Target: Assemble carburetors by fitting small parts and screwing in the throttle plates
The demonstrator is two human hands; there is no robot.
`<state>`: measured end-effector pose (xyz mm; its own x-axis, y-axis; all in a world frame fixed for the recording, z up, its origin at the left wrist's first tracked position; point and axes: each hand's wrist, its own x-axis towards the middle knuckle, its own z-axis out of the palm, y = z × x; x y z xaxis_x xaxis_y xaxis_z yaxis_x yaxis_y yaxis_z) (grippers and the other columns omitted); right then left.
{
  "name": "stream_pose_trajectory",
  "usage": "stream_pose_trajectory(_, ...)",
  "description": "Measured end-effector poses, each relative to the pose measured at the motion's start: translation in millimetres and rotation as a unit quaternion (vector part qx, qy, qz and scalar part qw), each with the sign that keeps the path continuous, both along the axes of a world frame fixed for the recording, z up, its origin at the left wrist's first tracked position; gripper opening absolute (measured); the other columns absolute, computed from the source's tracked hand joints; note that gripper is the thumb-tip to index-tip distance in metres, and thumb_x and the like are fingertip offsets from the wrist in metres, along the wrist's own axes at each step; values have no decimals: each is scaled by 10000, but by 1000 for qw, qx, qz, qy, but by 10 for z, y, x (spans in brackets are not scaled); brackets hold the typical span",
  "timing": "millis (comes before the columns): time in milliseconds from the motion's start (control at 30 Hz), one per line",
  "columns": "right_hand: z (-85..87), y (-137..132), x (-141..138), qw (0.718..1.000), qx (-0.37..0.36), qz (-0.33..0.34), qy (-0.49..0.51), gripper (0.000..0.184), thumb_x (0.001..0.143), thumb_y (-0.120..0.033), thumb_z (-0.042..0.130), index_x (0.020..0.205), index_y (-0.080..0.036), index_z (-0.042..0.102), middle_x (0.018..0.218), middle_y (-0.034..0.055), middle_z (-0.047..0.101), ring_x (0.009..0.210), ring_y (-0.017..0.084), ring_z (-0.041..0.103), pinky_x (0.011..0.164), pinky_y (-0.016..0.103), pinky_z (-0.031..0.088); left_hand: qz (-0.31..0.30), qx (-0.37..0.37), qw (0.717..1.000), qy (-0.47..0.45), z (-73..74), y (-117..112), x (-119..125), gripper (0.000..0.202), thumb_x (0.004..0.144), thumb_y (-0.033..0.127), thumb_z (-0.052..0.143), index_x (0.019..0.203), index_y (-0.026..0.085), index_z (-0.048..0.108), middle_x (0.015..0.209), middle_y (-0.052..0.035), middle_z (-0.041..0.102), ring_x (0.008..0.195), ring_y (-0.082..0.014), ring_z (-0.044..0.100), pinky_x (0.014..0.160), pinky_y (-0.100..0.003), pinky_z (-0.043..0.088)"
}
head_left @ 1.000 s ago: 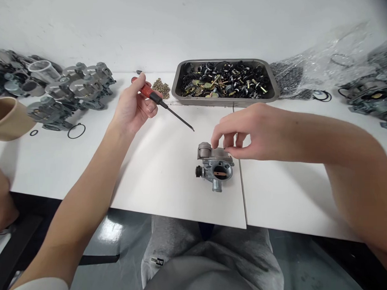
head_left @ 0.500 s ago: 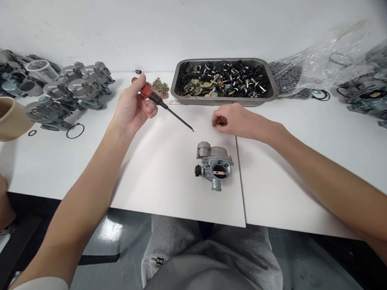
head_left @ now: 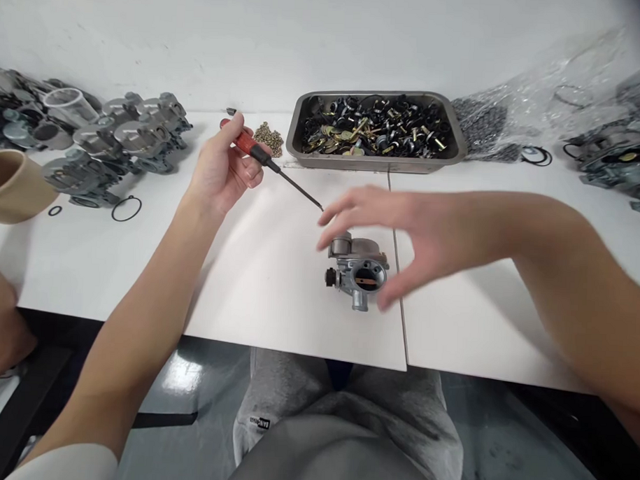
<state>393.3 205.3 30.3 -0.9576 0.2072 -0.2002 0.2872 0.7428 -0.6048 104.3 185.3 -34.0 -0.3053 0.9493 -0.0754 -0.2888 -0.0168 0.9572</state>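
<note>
My left hand is closed around the red handle of a screwdriver, its thin dark shaft slanting down to the right. Over the table my right hand is spread open and a little blurred, thumb and fingers apart around a carburetor. The carburetor is grey metal with a round bore facing me, a black knob on its left and a short pipe at the bottom. My fingers hide part of its upper side; whether they touch it I cannot tell.
A metal tray of black and brass parts stands against the wall, beside a pile of small brass pieces. More carburetors stand at left near a beige cup and a black rubber ring. Clear plastic wrap lies at right.
My right hand has left the area in front of the tray, come closer to me and opened over the carburetor. My left hand still holds the screwdriver in nearly the same place.
</note>
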Motion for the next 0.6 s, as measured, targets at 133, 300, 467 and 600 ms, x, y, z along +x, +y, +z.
stream_pose_trajectory(133,-108,-108,-29,995,-31,82,-36,576,756,-301,736,1317,-345,610,1502,51,442,1336,292,438,963,351,442,7,-3,1000,9,-10,8,-7,343,857,520,628,707,218,569,676,-18,711,385,-58,464,362,-232,331)
stream_pose_trajectory(300,-190,-73,-66,992,-37,109,-50,470,781,-249,696,1240,-330,639,1471,53,470,1311,286,438,926,345,439,7,9,1000,3,-7,4,9,342,882,497,594,702,208,559,683,-19,713,369,-47,436,356,-217,326)
stream_pose_trajectory(467,-171,-81,-88,993,-43,102,-45,421,770,-225,702,1182,-296,664,1427,62,512,1284,276,457,934,339,441,12,4,1000,-9,-1,3,22,351,874,506,611,693,208,574,663,-10,697,364,-48,459,372,-229,339)
stream_pose_trajectory(600,-178,-104,-93,993,-47,96,-43,420,769,-245,712,1184,-294,673,1423,64,522,1270,272,484,951,346,449,5,7,1000,-11,-3,5,23,360,873,509,615,688,203,570,675,-12,706,355,-41,444,360,-226,327)
